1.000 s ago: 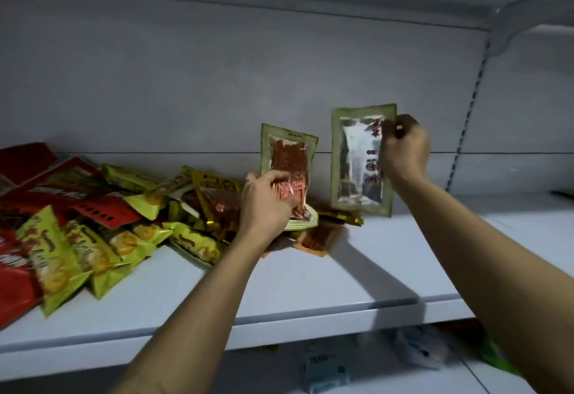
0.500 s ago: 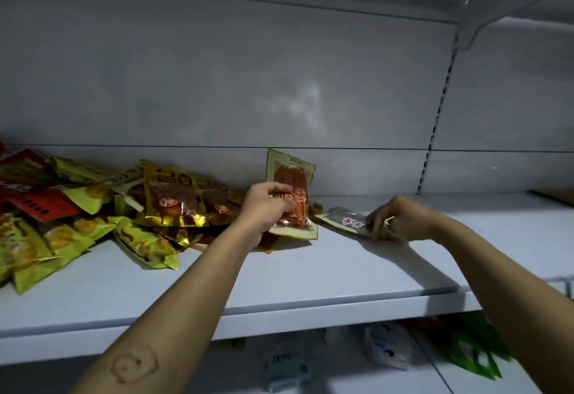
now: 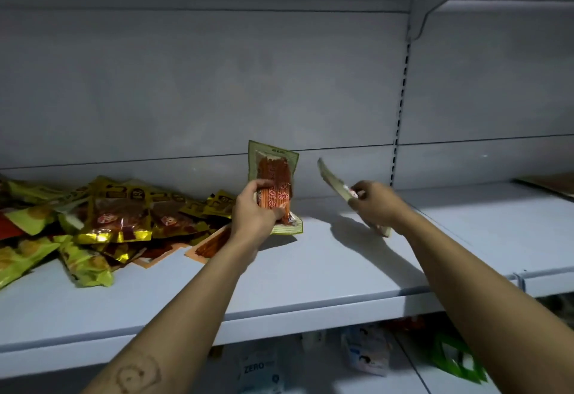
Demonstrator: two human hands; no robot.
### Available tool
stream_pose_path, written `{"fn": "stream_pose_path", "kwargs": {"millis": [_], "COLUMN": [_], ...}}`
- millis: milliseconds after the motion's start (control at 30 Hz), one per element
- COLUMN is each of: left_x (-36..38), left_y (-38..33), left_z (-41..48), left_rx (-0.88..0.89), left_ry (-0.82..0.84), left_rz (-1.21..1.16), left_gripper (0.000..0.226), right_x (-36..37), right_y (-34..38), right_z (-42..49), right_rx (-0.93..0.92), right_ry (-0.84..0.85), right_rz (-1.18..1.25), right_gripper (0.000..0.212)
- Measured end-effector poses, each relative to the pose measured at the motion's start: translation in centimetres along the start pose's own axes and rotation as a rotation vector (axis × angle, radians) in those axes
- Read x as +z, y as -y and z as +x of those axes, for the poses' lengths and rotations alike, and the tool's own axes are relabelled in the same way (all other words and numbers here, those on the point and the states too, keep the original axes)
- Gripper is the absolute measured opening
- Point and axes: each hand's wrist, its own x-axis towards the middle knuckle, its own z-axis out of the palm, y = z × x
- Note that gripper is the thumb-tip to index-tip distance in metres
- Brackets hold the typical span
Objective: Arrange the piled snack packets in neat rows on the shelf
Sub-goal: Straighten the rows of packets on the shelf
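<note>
Shelf [image 3: 310, 272], two hands [image 3: 253, 210] [image 3: 375, 204], two packets [image 3: 273, 169] [image 3: 332, 177] (held)

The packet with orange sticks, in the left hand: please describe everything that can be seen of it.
The packet is a flat, glossy plastic pouch with a pale green border and a clear window showing orange-red sticks under red-and-white print. It stands nearly upright, its lower edge seemingly on the white shelf, just right of the pile. The left hand grips its lower left part. It does not touch the second packet held by the right hand.
</note>
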Motion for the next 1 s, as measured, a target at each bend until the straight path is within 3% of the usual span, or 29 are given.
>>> {"fn": "stream_pose_path", "kwargs": {"millis": [100, 167, 300, 433, 533, 667, 833, 1000], "left_x": [2.6, 5.2, 12.2, 19.4, 24.3, 29.6, 36.1, 41.8], "left_y": [-1.1, -2.0, -4.1, -6.2, -7.5, -9.0, -10.7, -12.3], "left_z": [-0.2, -0.4, -2.2, -4.9, -7.0, -10.1, -12.7, -13.7], "left_rx": [0.039, 0.010, -0.034, -0.067, -0.042, 0.005, 0.129, 0.153], "left_ry": [0.042, 0.094, 0.266, 0.512, 0.594, 0.732, 0.751, 0.779], "left_rz": [-0.008, -0.015, -0.033, -0.009, -0.116, -0.167, -0.212, -0.255], "left_gripper": [0.043, 0.039, 0.011, 0.055, 0.059, 0.058, 0.052, 0.051], "right_x": [-3.4, -5.3, -7.7, -11.1, -13.9, -17.9, -21.4, -24.6], "right_y": [-1.8, -2.8, -5.7, -9.8, -13.4, -18.6, -24.3, -28.4], "right_z": [-1.2, -2.4, -4.6, -7.4, -10.0, -13.9, -18.5, -22.5], "right_rx": [0.136, 0.213, 0.193, 0.136, 0.121, 0.272, 0.398, 0.410], "right_ry": [0.038, 0.134, 0.143, 0.054, -0.049, -0.311, -0.663, -0.811], "right_rz": [0.907, 1.165, 1.207, 1.218, 1.025, 0.837, 0.853, 0.883], "right_gripper": [0.012, 0.022, 0.033, 0.056, 0.038, 0.031, 0.030, 0.021]}}
